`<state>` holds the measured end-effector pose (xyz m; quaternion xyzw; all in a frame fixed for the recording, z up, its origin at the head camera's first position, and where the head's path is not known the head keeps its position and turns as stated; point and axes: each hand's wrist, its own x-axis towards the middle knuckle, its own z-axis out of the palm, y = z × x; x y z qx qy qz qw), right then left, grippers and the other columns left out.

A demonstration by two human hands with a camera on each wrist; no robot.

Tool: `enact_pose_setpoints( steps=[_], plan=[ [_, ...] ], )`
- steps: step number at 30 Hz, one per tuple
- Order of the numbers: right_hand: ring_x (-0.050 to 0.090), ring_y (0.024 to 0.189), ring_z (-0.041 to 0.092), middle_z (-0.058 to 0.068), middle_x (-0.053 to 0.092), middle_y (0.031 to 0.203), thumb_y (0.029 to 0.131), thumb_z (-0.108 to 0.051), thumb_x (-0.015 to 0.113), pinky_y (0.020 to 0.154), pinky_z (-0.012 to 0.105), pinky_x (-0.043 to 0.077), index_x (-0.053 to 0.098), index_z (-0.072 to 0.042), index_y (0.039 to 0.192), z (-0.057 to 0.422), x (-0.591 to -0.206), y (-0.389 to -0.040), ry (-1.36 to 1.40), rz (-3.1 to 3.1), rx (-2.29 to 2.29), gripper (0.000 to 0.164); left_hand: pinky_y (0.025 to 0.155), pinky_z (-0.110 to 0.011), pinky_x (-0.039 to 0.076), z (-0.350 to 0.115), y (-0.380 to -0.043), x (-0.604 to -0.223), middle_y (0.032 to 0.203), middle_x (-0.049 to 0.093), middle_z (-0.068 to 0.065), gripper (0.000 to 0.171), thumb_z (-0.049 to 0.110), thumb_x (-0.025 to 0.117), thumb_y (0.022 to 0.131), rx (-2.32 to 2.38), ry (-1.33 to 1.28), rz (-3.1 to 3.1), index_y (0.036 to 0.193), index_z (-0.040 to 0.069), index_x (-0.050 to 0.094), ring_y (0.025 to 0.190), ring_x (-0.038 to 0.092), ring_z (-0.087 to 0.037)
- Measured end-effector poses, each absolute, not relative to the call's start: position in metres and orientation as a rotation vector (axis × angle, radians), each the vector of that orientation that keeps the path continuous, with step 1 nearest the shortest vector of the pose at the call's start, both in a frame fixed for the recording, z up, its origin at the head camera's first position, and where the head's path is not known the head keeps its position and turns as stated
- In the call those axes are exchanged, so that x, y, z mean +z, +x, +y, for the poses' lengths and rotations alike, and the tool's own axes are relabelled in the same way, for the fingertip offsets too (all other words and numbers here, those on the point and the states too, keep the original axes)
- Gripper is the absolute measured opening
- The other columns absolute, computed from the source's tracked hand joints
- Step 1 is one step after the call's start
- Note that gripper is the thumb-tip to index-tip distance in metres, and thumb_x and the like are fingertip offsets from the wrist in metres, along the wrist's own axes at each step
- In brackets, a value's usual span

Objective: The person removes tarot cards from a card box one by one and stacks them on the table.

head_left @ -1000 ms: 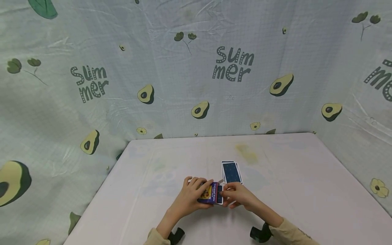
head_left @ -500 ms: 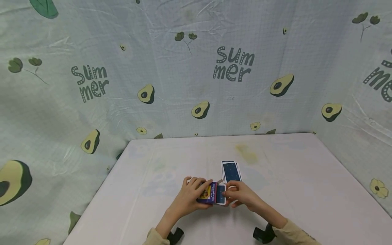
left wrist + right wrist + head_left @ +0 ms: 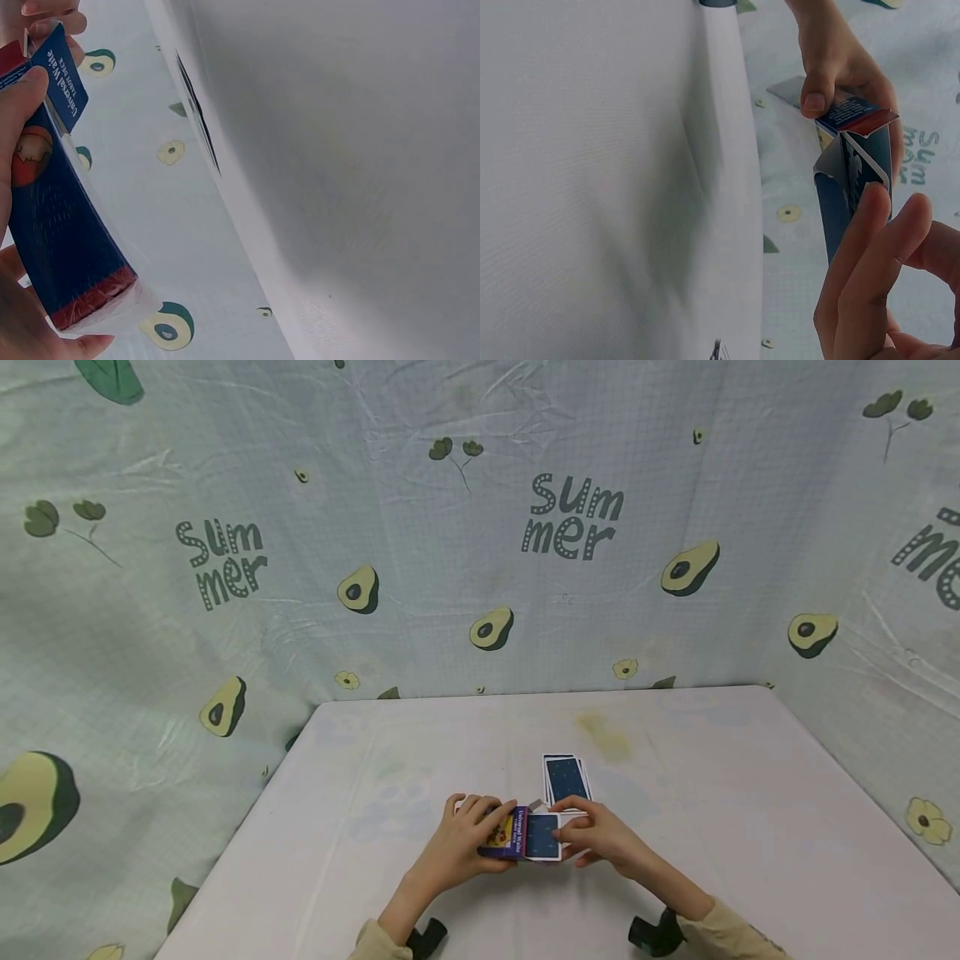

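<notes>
My left hand [image 3: 468,839] grips a blue tarot card box [image 3: 506,835], labelled "Universal Waite". In the left wrist view the box [image 3: 71,225] is tilted, its printed flap [image 3: 64,82] folded out at the open end. A dark blue tarot card [image 3: 542,837] with a white border sticks well out of that end. My right hand [image 3: 596,835] pinches its outer edge; whether one card or several are pinched I cannot tell. From the right wrist, the open end of the box [image 3: 859,120] faces my right fingertips [image 3: 874,206].
A slightly spread pile of blue-backed cards [image 3: 567,779] lies on the white-covered table [image 3: 697,793] just beyond my hands. Behind and at both sides hangs a pale sheet [image 3: 420,543] with avocado prints. Dark wrist cameras [image 3: 656,933] sit under both forearms.
My right hand has drawn rightward, and the blue card now sticks farther out of the box. The left hand has shifted slightly left with the box. The pile has stayed put.
</notes>
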<state>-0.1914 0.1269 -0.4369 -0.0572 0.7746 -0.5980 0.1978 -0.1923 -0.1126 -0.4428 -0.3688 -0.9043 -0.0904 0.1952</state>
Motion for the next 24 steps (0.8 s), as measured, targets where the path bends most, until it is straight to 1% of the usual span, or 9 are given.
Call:
enact_pose_setpoints(
  steps=[6, 14, 24],
  plan=[
    [0.066, 0.065, 0.018, 0.011, 0.068, 0.088, 0.077, -0.029, 0.067, 0.051, 0.025, 0.050, 0.048, -0.006, 0.119, 0.131, -0.437, -0.191, -0.133, 2.185, -1.677, 0.051, 0.091, -0.043, 0.033, -0.115, -0.193, -0.444, 0.110, 0.053, 0.004, 0.075, 0.052, 0.072, 0.063, -0.252, -1.029, -2.532, 0.128, 0.022, 0.047, 0.100, 0.047, -0.012],
    [0.066, 0.066, 0.019, 0.012, 0.068, 0.093, 0.078, -0.032, 0.066, 0.051, 0.025, 0.049, 0.051, -0.006, 0.116, 0.139, -0.435, -0.191, -0.099, 2.213, -1.656, 0.048, 0.090, -0.042, 0.033, -0.116, -0.193, -0.445, 0.110, 0.053, 0.004, 0.074, 0.055, 0.070, 0.064, -0.223, -1.029, -2.518, 0.127, 0.022, 0.048, 0.099, 0.047, -0.011],
    [0.066, 0.068, 0.017, 0.009, 0.067, 0.090, 0.079, -0.032, 0.065, 0.053, 0.026, 0.048, 0.055, -0.004, 0.111, 0.152, -0.436, -0.193, -0.089, 2.236, -1.642, 0.044, 0.089, -0.042, 0.033, -0.118, -0.191, -0.444, 0.110, 0.053, 0.005, 0.075, 0.054, 0.070, 0.064, -0.212, -1.021, -2.518, 0.127, 0.023, 0.047, 0.099, 0.047, -0.010]
  ],
)
